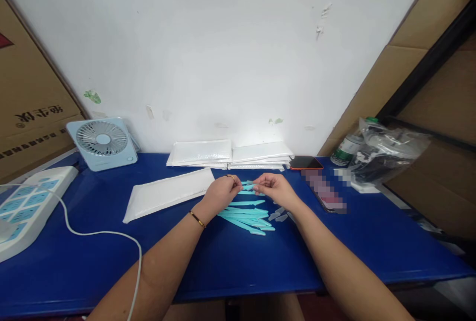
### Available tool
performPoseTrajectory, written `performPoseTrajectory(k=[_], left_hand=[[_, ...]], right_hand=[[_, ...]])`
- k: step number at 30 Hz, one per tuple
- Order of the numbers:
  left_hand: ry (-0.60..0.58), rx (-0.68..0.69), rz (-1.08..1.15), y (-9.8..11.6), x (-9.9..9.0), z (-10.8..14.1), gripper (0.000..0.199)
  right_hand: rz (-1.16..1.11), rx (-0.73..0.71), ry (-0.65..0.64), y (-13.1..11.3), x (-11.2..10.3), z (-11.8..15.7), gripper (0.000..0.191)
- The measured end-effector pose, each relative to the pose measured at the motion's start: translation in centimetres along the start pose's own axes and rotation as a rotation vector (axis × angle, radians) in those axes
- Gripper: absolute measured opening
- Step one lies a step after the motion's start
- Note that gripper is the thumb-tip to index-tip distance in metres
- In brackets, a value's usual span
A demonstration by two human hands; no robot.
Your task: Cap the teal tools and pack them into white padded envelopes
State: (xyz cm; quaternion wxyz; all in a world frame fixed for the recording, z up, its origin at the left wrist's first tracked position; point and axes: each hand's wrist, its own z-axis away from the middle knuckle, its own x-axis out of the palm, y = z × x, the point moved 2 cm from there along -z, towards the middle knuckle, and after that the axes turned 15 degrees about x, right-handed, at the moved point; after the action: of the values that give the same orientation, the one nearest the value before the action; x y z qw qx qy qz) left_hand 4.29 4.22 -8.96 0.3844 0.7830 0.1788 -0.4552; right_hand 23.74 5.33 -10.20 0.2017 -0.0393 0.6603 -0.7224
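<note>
Turquoise eyebrow razors [247,218] lie fanned out on the blue table, blade ends pointing right. My left hand [222,193] is closed in a pinch on one eyebrow razor [247,188] just above the others. At that razor's blade end, the fingers of my right hand [275,190] are pinched together. Whether a clear cap sits between those fingertips is too small to tell. Several small clear blade caps [279,215] lie loose below my right hand, beside the razors. My left hand hides part of the razor handles.
A white padded mailer [169,194] lies left of my hands; stacked mailers [201,152] rest against the wall. Phones [307,163] [327,194] and a bagged bottle [345,150] are at right. Left stand a fan [102,142] and power strip [37,207]; its white cable [104,233] crosses my left forearm.
</note>
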Motion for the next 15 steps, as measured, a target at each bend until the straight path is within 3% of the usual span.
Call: performPoseTrajectory(k=[4,6,9,12,15], left_hand=[[0.021,0.009,-0.126,0.3,-0.1,-0.1,0.017],[0.017,0.023,-0.183,0.6,-0.4,0.0,0.02],[-0.109,0.091,-0.158,1.0,-0.3,0.2,0.021],[-0.217,0.144,-0.134,1.2,0.1,0.3,0.017],[-0.242,0.155,-0.162,1.2,0.4,0.3,0.01]], right_hand=[[0.225,-0.001,0.108,0.1,-0.8,-0.3,0.03],[0.426,-0.035,0.264,0.1,-2.5,-0.2,0.027],[0.654,-0.024,0.425,0.3,-5.5,0.4,0.019],[0.8,0.079,0.412,1.1,-7.4,1.0,0.015],[0.887,0.134,0.377,1.6,-7.5,1.0,0.012]])
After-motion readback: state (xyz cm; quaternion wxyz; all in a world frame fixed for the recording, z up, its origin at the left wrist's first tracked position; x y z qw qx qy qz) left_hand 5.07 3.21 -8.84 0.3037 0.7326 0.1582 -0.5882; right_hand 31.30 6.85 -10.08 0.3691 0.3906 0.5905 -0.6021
